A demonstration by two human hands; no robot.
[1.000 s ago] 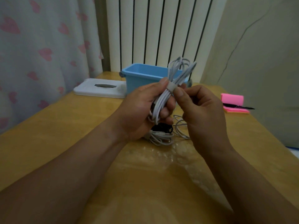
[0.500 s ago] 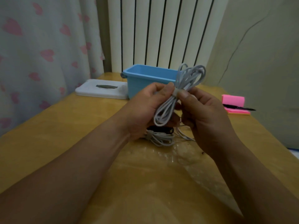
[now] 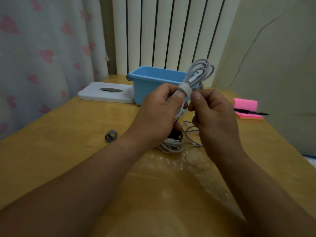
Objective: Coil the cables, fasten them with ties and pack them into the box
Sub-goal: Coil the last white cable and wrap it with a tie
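Observation:
My left hand point(image 3: 159, 115) grips a coiled white cable point(image 3: 200, 72) held up above the table, its loops fanning out to the upper right. A grey tie point(image 3: 184, 89) wraps the coil's middle, and my right hand point(image 3: 213, 117) pinches that tie from the right. Behind the coil stands the open blue box point(image 3: 147, 82). On the table under my hands lie another bundled white cable point(image 3: 171, 145), a loose white cable point(image 3: 191, 132) and a black item point(image 3: 176, 134), partly hidden. A spare grey tie point(image 3: 111, 135), curled up, lies to the left.
A white lid point(image 3: 106, 94) lies left of the box. Pink sticky notes point(image 3: 246, 108) with a black pen point(image 3: 251, 112) sit at the right. The wooden table point(image 3: 68, 134) meets a curtain on the left, a radiator behind and a wall on the right.
The coil has risen and tilted slightly as both hands worked the tie around it. My left arm shifted, uncovering the spare tie on the table.

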